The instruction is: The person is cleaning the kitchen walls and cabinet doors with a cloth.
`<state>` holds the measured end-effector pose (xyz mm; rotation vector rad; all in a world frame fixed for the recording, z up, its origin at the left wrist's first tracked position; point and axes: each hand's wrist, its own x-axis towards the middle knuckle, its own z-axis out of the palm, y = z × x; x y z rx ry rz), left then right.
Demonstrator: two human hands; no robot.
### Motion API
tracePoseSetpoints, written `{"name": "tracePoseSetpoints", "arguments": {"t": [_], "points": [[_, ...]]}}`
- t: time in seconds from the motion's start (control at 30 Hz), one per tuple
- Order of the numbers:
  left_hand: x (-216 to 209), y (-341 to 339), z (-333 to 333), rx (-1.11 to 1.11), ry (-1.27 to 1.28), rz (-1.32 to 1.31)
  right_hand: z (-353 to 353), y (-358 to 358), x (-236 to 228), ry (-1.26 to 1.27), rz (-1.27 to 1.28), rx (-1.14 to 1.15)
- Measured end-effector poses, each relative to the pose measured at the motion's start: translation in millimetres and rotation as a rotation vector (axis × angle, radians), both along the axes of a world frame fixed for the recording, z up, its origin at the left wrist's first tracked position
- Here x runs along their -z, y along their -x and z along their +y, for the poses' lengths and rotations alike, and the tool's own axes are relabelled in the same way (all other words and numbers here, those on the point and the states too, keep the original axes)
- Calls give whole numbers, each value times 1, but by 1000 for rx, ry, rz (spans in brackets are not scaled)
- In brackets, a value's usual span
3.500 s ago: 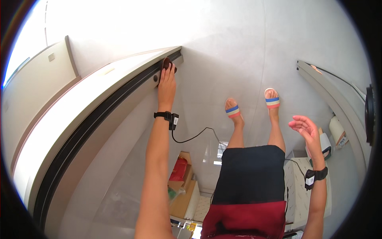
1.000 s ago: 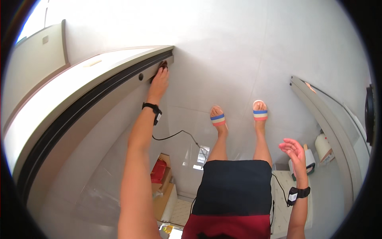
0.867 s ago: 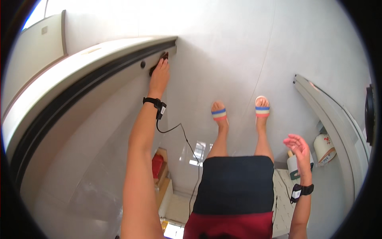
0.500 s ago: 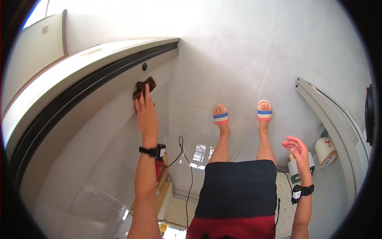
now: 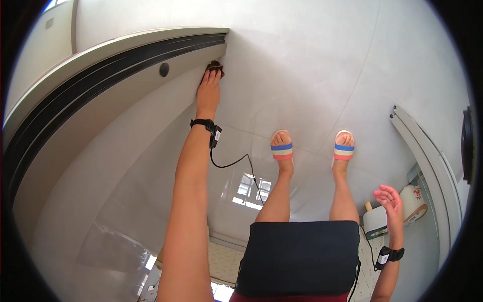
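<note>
My left hand (image 5: 208,96) reaches far forward and presses a dark brown cloth (image 5: 216,66) against the smooth pale side of a beige-framed panel (image 5: 126,94). The fingers lie over the cloth, near the panel's far end; part of the cloth is hidden under them. A black strap with a small device (image 5: 215,136) sits on my left wrist, and a cable hangs from it. My right hand (image 5: 392,207) hovers at the right, holding nothing, its fingers apart and slightly curled. It is nearest to a white container with a green label (image 5: 375,221).
Black tracks (image 5: 100,73) run along the panel's top edge, with a dark round fitting (image 5: 164,70) below them. At the right stands another pale frame (image 5: 427,151), a white jug-like container (image 5: 413,201) beside it. The glossy light floor (image 5: 302,75) reflects a window.
My left hand has slid the cloth forward and to the right, toward the panel's far end. My right hand has shifted slightly right and lower in view. The whole view has shifted too.
</note>
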<state>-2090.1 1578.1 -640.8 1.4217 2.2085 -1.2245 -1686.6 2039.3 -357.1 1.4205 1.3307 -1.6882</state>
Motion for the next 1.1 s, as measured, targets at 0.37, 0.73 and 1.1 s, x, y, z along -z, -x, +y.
{"name": "tracePoseSetpoints", "arguments": {"t": [0.37, 0.73, 1.1], "points": [[-314, -25, -19, -82, -141, 66, 15, -1, -93, -11, 206, 2], [-850, -52, -56, -331, -572, 709, -25, 77, -265, 117, 569, -167], [-1047, -70, -79, -193, -1082, 941, -44, 56, -418, 28, 815, -280]]}}
